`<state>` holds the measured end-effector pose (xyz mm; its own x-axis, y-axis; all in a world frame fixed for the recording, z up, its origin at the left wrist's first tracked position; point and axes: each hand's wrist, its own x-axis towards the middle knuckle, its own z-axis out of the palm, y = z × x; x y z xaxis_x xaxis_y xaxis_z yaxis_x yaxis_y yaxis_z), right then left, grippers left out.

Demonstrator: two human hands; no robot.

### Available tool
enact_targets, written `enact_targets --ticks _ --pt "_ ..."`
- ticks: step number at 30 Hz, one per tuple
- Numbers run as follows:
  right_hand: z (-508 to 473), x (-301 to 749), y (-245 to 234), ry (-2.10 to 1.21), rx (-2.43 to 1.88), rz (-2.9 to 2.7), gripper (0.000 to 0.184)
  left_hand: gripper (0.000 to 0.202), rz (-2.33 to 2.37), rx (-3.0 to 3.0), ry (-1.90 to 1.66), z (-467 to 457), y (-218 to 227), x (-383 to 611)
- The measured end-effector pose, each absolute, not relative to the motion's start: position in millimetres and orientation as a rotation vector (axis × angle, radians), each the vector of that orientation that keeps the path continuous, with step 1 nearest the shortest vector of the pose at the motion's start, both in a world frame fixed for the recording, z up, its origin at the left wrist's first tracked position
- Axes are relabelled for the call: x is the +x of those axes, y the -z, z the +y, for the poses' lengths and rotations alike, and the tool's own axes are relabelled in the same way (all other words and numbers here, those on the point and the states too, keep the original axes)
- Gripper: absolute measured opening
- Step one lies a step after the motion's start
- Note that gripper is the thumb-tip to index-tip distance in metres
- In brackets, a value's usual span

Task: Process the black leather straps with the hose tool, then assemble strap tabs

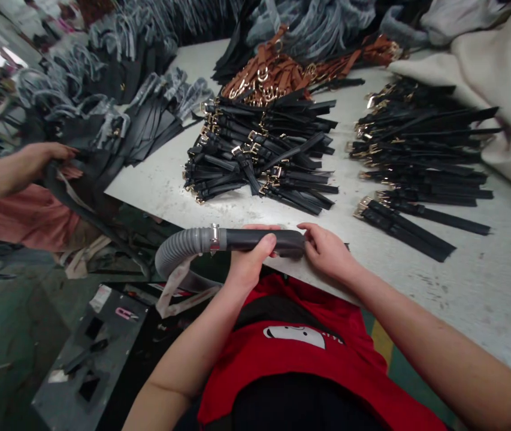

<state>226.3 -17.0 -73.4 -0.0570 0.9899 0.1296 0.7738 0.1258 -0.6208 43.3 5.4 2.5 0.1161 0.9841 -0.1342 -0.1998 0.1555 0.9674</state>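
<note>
My left hand (251, 258) is wrapped round a black hose handpiece (259, 239), thumb on top. A metal clamp (214, 237) joins it to a grey corrugated hose (183, 245) that bends down to the left. At the handpiece's right end is my right hand (326, 250), its fingers bent inward close to the tip; whatever they may pinch is hidden. Beyond my hands lies a pile of black buckled straps (259, 155). More black straps (421, 155) with gold buckles are laid in a column at the right.
Brown buckled straps (266, 75) lie behind the black pile on the white table (417, 287). A co-worker's hand (53, 158) holds dark strips at the left, beside bundles of grey wrapped straps (75, 78). Below stands a grey box (97, 353); cream cloth (489, 66) covers the far right.
</note>
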Motion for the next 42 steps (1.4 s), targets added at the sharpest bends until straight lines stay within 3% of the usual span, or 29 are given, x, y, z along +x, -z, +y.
enact_targets --ticks 17,42 --pt "-17.6 224.7 79.3 -0.409 -1.683 -1.976 0.033 0.028 1.047 0.831 -1.257 15.5 6.4 39.8" --pt "-19.3 224.1 79.4 -0.377 -1.698 -1.968 0.033 0.028 1.008 0.987 -1.118 3.3 3.4 39.4"
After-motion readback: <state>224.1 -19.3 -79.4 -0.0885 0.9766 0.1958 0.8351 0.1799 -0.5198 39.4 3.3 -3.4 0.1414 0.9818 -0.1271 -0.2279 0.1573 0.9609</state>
